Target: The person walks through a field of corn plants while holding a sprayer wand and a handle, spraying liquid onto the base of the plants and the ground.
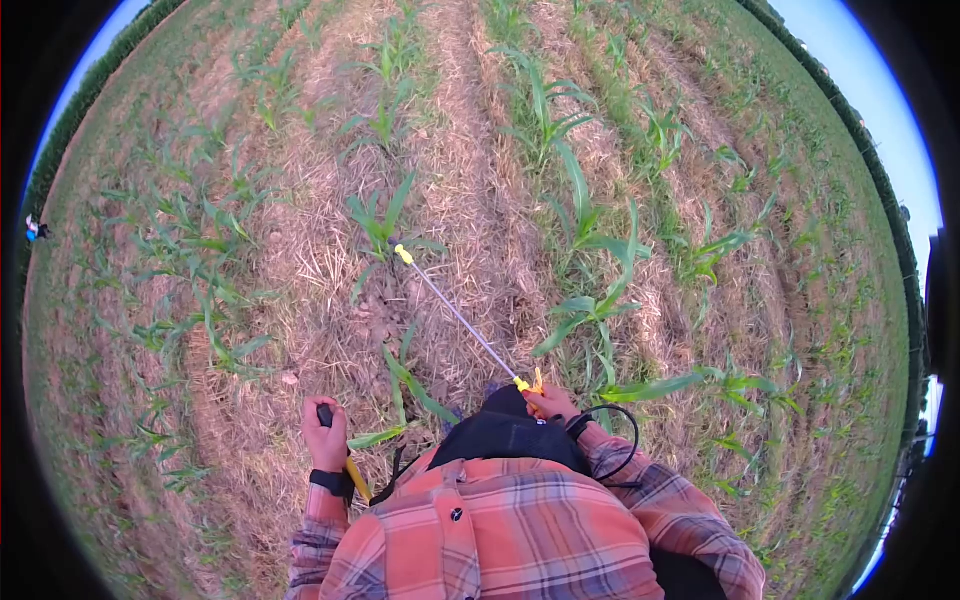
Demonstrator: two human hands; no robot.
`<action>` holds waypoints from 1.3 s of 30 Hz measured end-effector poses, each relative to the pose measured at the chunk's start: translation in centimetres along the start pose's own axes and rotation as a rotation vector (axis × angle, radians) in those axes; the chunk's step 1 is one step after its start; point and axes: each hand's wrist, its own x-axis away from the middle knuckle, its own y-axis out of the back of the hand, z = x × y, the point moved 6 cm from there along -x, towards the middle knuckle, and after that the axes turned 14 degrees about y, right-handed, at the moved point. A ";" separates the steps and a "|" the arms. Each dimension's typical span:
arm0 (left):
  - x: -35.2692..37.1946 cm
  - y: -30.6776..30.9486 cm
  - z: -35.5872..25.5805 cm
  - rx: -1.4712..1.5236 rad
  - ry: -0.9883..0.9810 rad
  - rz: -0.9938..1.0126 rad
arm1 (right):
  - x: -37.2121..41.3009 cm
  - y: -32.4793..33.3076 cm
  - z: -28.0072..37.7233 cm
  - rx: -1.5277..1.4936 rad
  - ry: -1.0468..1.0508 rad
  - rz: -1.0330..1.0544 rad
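My right hand [552, 403] is closed around the handle of a spray wand [462, 318], close in front of my waist. The wand's thin metal tube slants forward and left to a yellow nozzle [403, 254], which hangs beside a young corn plant [378, 225]. From behind that wrist a black hose [634, 430] loops out. On the left, my left hand [325, 440] is wrapped around the black grip [325, 414] of a yellow lever [357, 480] that runs back past my wrist to my side. The lever's lower end is hidden by my sleeve.
Rows of young corn run away from me, with dry straw [460, 160] over the soil between them. Corn leaves [660, 387] reach close to my right arm, and another plant [410, 385] grows just ahead of me. Far left, a person [36, 230] shows at the field's edge.
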 end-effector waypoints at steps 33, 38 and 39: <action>-27.8 -17.4 -14.7 -0.203 -0.211 -0.067 | -20.6 26.0 9.5 -0.484 0.060 -0.830; -33.8 -17.0 -15.1 -0.080 -0.154 -0.021 | -25.4 23.9 13.6 -0.362 -0.006 -0.816; -34.6 -16.9 -15.5 -0.076 -0.147 -0.019 | -27.0 23.6 14.1 -0.315 -0.001 -0.751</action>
